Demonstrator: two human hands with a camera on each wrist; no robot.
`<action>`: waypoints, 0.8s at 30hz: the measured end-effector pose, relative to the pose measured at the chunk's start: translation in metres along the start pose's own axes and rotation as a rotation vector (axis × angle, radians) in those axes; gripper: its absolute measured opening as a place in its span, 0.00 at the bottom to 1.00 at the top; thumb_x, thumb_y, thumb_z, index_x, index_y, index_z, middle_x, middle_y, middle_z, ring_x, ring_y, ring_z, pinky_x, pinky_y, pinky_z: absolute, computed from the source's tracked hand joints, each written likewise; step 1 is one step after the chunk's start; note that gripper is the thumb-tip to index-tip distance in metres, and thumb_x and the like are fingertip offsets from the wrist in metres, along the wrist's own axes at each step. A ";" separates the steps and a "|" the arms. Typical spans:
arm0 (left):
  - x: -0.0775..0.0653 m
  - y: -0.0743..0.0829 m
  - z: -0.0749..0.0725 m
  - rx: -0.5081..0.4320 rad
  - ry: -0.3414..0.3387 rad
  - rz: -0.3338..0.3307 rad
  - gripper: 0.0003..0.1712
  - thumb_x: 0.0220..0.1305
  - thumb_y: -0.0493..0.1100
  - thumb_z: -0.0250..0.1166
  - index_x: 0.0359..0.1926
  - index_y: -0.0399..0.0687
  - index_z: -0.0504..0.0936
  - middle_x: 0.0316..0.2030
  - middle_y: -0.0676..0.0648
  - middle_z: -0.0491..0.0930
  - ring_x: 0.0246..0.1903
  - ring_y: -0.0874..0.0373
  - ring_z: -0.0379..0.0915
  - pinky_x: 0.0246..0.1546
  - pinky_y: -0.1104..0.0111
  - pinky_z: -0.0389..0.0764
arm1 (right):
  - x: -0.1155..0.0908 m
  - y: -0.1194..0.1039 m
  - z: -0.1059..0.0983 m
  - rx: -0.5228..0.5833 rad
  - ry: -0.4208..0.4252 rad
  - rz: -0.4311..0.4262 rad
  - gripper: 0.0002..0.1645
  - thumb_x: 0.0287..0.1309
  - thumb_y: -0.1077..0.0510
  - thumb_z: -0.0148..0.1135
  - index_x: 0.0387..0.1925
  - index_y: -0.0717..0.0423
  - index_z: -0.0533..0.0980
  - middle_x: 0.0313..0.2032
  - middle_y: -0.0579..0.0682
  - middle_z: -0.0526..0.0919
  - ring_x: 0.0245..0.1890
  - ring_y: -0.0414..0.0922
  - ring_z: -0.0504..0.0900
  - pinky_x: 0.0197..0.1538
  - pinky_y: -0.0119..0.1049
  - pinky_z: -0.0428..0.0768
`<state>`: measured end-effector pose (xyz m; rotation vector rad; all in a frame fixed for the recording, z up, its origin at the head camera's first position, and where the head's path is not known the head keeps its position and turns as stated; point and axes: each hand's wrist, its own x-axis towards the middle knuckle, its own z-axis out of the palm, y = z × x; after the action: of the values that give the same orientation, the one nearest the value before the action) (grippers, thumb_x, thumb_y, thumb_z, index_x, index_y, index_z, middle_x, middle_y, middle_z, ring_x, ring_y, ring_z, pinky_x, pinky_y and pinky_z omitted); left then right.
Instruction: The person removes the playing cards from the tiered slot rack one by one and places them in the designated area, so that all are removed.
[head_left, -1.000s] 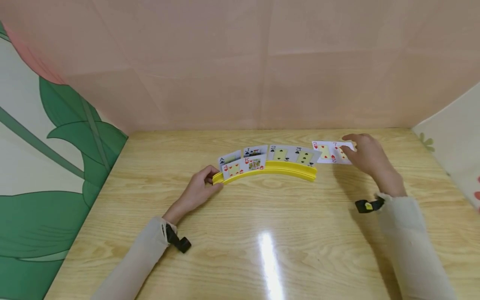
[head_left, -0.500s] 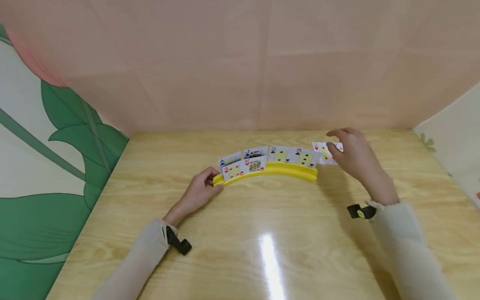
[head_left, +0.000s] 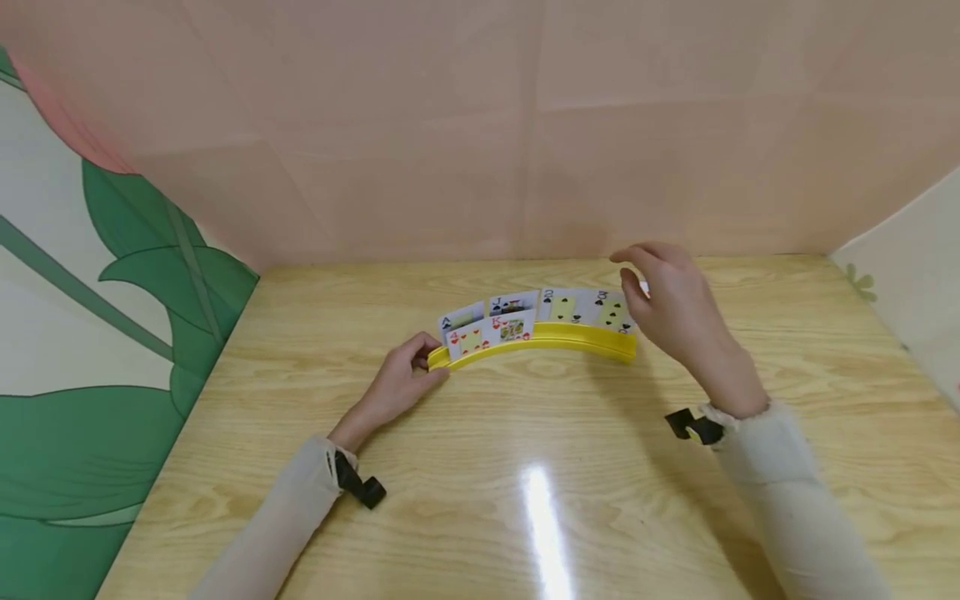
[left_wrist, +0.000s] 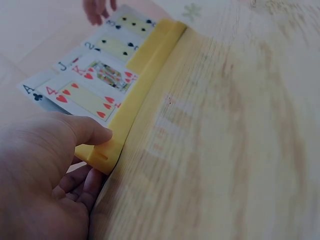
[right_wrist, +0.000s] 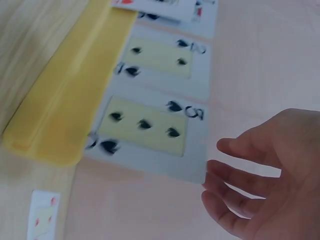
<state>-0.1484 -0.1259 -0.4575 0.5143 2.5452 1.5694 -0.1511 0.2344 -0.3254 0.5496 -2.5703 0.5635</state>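
A curved yellow card holder (head_left: 577, 337) stands on the table with playing cards upright in it. Its back row has an ace (left_wrist: 32, 91), a jack (head_left: 513, 302), a two of spades (head_left: 561, 307) and a three of spades (right_wrist: 145, 125). In front are a four of hearts (head_left: 468, 340) and a king of hearts (head_left: 513, 328). My left hand (head_left: 393, 379) grips the holder's left end, thumb on the front. My right hand (head_left: 675, 312) hovers beside the three of spades, fingers loosely bent and holding nothing; whether they touch the card I cannot tell.
A red-suited card (right_wrist: 42, 217) lies on the table beyond the holder's right end, mostly hidden behind my right hand in the head view. A pink cloth backdrop (head_left: 450, 183) rises close behind the holder. Printed panels border both sides of the wooden table (head_left: 450, 500).
My right hand has moved left, from over the red cards lying on the table to the holder's right end. My left hand keeps its grip on the holder.
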 end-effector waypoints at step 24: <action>0.001 0.002 0.003 -0.018 -0.007 0.015 0.14 0.64 0.37 0.67 0.49 0.45 0.77 0.47 0.46 0.79 0.42 0.55 0.74 0.44 0.64 0.77 | 0.009 -0.063 0.018 0.046 -0.024 -0.135 0.08 0.63 0.64 0.62 0.40 0.61 0.84 0.42 0.55 0.86 0.43 0.53 0.81 0.42 0.48 0.80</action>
<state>-0.1485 -0.1218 -0.4573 0.5377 2.5257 1.5914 -0.1356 0.1712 -0.3171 0.7440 -2.5243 0.5728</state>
